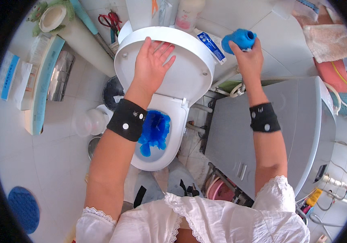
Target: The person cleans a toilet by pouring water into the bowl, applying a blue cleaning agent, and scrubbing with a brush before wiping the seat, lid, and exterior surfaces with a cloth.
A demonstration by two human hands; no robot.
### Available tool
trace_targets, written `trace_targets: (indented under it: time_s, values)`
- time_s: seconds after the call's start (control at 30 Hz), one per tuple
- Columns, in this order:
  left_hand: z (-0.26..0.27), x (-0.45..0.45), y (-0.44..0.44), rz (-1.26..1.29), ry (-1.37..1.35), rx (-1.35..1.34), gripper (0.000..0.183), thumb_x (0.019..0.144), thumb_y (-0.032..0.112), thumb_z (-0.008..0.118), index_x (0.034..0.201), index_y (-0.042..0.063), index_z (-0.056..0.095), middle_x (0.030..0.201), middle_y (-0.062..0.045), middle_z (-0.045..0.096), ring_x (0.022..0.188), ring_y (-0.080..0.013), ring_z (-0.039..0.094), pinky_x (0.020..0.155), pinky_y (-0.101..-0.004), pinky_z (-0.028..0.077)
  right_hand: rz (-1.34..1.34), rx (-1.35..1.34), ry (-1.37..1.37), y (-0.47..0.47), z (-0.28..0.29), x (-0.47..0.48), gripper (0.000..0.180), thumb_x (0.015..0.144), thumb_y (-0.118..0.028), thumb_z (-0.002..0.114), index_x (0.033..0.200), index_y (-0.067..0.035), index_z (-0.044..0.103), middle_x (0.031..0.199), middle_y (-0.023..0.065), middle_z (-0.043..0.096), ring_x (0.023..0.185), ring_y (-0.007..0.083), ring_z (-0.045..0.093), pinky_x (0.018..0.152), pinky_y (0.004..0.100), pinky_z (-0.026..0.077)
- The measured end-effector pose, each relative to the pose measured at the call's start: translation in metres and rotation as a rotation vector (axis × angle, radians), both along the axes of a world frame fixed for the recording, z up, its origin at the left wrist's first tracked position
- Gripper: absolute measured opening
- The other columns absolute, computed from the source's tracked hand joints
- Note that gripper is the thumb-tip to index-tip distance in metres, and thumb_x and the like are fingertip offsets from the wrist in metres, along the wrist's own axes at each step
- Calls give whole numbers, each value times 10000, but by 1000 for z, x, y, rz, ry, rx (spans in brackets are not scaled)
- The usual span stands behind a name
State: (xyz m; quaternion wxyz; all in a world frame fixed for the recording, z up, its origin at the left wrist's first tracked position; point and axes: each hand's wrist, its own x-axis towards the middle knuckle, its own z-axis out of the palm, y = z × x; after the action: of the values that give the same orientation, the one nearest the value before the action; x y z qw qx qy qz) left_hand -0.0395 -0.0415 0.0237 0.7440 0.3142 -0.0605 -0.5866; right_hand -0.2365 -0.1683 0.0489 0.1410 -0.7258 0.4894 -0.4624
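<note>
In my right hand [248, 57] is a blue plastic bottle [237, 39], tilted, with a dark round opening showing on its right end. It is above and to the right of the raised toilet lid. My left hand [153, 65] is held palm up with fingers apart in front of the white toilet lid [188, 66] and holds nothing; whether its fingertips touch the lid is unclear. Below, the toilet bowl [156, 159] contains bright blue liquid [155, 130], spread in an uneven patch. My left forearm and its black wristband [128, 120] hide part of the seat's left side.
A grey washing machine [261, 127] stands right of the toilet, with pipes between them. A toothpaste-like tube box [211, 47] and a pink-white bottle [188, 15] sit behind the lid. At left are a black bin [111, 91], clear plastic cups [90, 121] and wall-side boxes [47, 88].
</note>
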Motion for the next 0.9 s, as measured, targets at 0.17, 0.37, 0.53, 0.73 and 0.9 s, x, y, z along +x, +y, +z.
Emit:
trace_targets:
  time_s: [0.17, 0.37, 0.53, 0.73, 0.9]
  values:
    - [2, -6, -4, 75, 45, -29, 366, 870, 273, 415, 1136, 27, 371, 1142, -130, 416, 1090, -226, 397, 928, -383, 344, 111, 79, 133, -41, -24, 20, 568, 582, -270, 700, 1032, 5, 491, 875, 181, 589, 819, 325, 569, 722, 366, 448]
    - [5, -32, 40, 208, 14, 34, 248, 880, 210, 399, 1047, 30, 433, 1012, -98, 503, 976, -210, 490, 899, -379, 382, 62, 150, 65, -86, -63, 26, 658, 558, -363, 716, 1041, 17, 480, 857, 182, 593, 822, 324, 572, 747, 365, 439]
    - [6, -52, 99, 302, -9, 76, 244, 881, 221, 399, 993, 16, 472, 953, -110, 554, 917, -195, 538, 868, -347, 408, 191, 135, 116, -99, -63, 31, 726, 542, -432, 729, 1038, 36, 482, 966, 183, 569, 896, 301, 543, 811, 349, 404]
    - [9, -43, 118, 231, -90, 79, 289, 864, 240, 436, 1008, -9, 457, 969, -146, 550, 901, -240, 548, 866, -355, 411, 384, 209, 52, -118, -69, 24, 577, 617, -315, 737, 1010, 32, 496, 918, 85, 561, 820, 165, 536, 724, 259, 422]
    - [7, -24, 98, 132, -107, 35, 330, 859, 248, 447, 1020, -39, 474, 982, -159, 551, 926, -242, 545, 868, -347, 419, 207, 320, -327, -34, -68, -5, 469, 735, -228, 643, 1094, 17, 470, 1010, 97, 542, 965, 173, 499, 799, 270, 394]
